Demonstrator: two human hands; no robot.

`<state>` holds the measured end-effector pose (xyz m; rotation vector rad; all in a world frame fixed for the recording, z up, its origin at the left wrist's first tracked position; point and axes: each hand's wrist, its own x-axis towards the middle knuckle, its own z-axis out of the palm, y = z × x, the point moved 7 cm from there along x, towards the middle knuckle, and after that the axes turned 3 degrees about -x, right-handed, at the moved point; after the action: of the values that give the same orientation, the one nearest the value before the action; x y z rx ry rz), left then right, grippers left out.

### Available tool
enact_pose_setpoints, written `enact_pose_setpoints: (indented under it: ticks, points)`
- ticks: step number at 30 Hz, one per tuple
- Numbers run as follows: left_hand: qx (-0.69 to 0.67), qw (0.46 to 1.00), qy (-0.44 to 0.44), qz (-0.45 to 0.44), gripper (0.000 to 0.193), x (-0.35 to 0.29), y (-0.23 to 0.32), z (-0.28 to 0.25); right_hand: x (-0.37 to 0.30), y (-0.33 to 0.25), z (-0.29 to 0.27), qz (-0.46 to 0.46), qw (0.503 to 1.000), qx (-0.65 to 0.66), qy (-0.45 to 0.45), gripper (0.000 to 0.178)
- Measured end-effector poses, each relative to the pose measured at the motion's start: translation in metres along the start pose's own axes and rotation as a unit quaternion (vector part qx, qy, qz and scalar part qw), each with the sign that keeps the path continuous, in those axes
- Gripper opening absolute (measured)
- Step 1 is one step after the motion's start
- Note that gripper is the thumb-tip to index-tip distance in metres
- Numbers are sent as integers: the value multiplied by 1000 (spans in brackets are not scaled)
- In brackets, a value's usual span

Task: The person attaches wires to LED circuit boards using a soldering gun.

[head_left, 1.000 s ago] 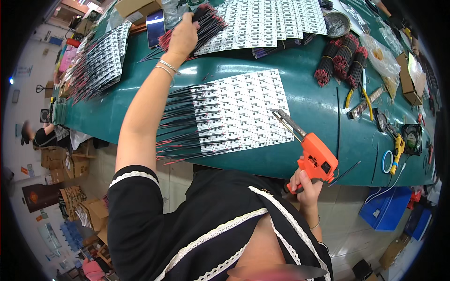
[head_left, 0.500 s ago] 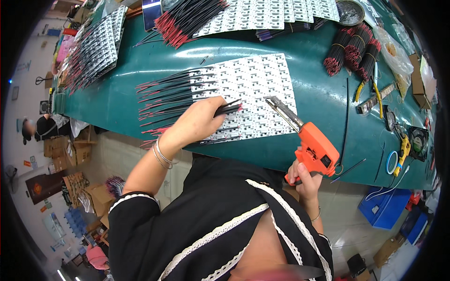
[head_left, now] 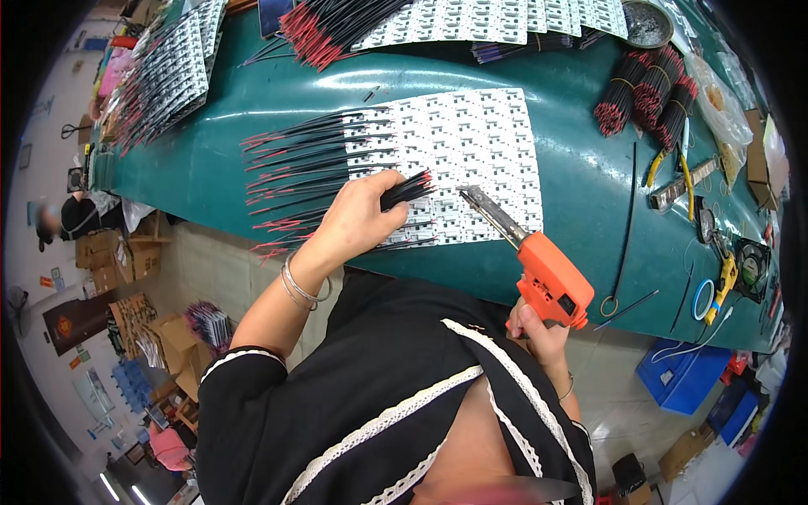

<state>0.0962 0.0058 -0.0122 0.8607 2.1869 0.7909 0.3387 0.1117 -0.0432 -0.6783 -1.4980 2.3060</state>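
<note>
A white circuit board panel [head_left: 492, 126] lies on the green tabletop, with rows of small printed parts. Black wires [head_left: 295, 160] with red ends are fixed along its rows and stick out past its left edge. My left hand [head_left: 358, 215] rests over the panel, fingers closed round a small bundle of black wires [head_left: 406, 190] whose red tips point right. My right hand [head_left: 539, 326] grips the handle of an orange soldering gun [head_left: 551, 271]. Its metal tip is over the panel, just right of the wire tips; whether it touches the board I cannot tell.
Wired panels [head_left: 172, 71] are stacked at the far left. At the back lie loose wires [head_left: 324, 34], more white panels [head_left: 454, 25] and a round dish [head_left: 646, 23]. Tied wire bundles [head_left: 623, 101], yellow-handled pliers [head_left: 654, 168] and a small fan [head_left: 752, 269] sit on the right.
The soldering gun has moved left, its tip coming closer to the wire tips in my left hand. My left hand has shifted slightly, and the view has turned a little.
</note>
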Motion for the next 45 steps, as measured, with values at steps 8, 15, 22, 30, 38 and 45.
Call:
enact_pose_setpoints:
  ticks: [8, 15, 22, 30, 38, 45]
  points:
    - [11, 998, 12, 56, 19, 0, 5, 1, -5, 6, 0, 37, 999, 2, -3, 28]
    - [10, 999, 1, 32, 18, 3, 1, 7, -6, 5, 3, 69, 996, -50, -10, 37]
    - [27, 999, -37, 0, 19, 4, 3, 8, -7, 7, 1, 80, 996, -40, -2, 27]
    - [57, 998, -32, 5, 21, 9, 1, 12, -4, 9, 2, 90, 994, -59, -12, 27]
    - [91, 995, -29, 12, 22, 10, -3, 13, 0, 12, 5, 100, 993, -61, -18, 24]
    - [98, 995, -16, 31, 22, 10, -4, 15, 2, 10, 6, 107, 992, -71, -11, 21]
